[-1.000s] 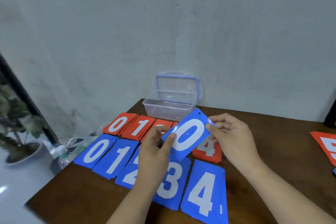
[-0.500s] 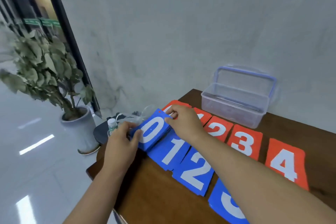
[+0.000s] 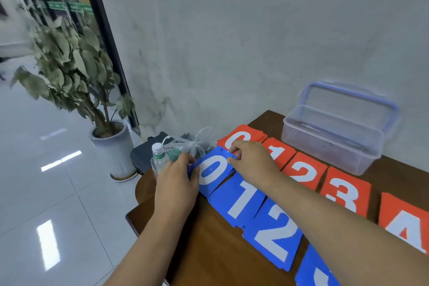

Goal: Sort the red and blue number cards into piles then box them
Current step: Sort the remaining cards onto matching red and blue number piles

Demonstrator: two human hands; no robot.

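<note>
A blue 0 card (image 3: pixel 212 173) lies on the blue 0 pile at the table's left end. My left hand (image 3: pixel 177 184) pinches its near left edge and my right hand (image 3: pixel 251 160) pinches its far right corner. Blue piles 1 (image 3: pixel 239 202) and 2 (image 3: pixel 275 234) run toward me, with another blue card (image 3: pixel 313 271) partly under my right arm. Behind them lie red piles 0 (image 3: pixel 241 137), 1 (image 3: pixel 282 153), 2 (image 3: pixel 304 169), 3 (image 3: pixel 346 190) and 4 (image 3: pixel 404 225). A clear plastic box (image 3: pixel 329 137) with a blue-rimmed lid stands open at the back.
The brown table (image 3: pixel 209 251) ends just left of my left hand. Off that edge are a water bottle (image 3: pixel 159 158), a clear plastic bag (image 3: pixel 192 144), a dark bag (image 3: pixel 144 155) and a potted plant (image 3: pixel 76 65) on the tiled floor. A grey wall backs the table.
Both hands carried the blue 0 card from mid-air above the middle cards leftward and down onto the blue 0 pile. My view swung left with them.
</note>
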